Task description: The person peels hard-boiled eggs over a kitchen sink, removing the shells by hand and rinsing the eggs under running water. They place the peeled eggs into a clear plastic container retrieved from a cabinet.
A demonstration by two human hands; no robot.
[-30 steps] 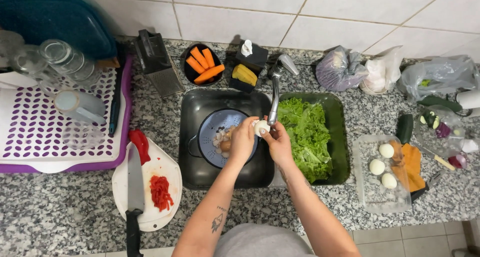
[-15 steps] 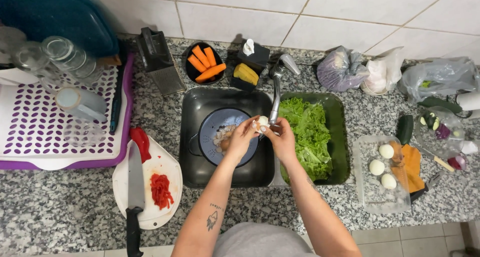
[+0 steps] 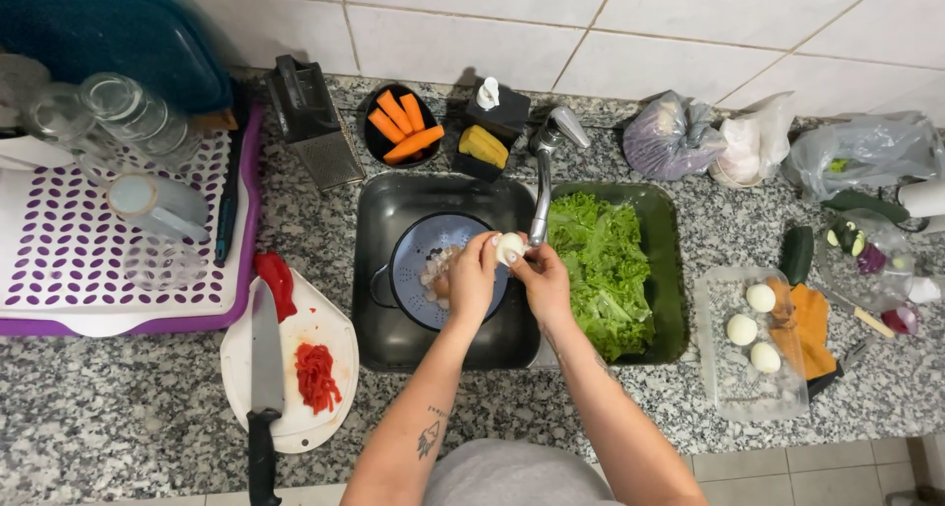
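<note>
Both hands are over the sink (image 3: 379, 270), the left hand (image 3: 472, 278) and right hand (image 3: 543, 282) pinching a white egg (image 3: 510, 247) right under the faucet (image 3: 543, 176), above a dark colander (image 3: 409, 270). Lettuce (image 3: 600, 260) fills the green tub just beside them.

At the centre both hands hold a white egg (image 3: 509, 247) over a dark blue-grey colander (image 3: 413, 270) in the black sink (image 3: 394, 339). At three o'clock of it, bright green lettuce (image 3: 600, 270) fills a dark green basin (image 3: 664, 270). At twelve o'clock orange carrots (image 3: 402, 124) lie in a black bowl (image 3: 371, 144). At eight o'clock chopped red pepper (image 3: 315, 376) and a black-handled knife (image 3: 264, 388) sit on a white board (image 3: 340, 329). At ten o'clock the white mat (image 3: 59, 250) bears purple dots. The counter (image 3: 118, 417) is speckled grey granite.
</note>
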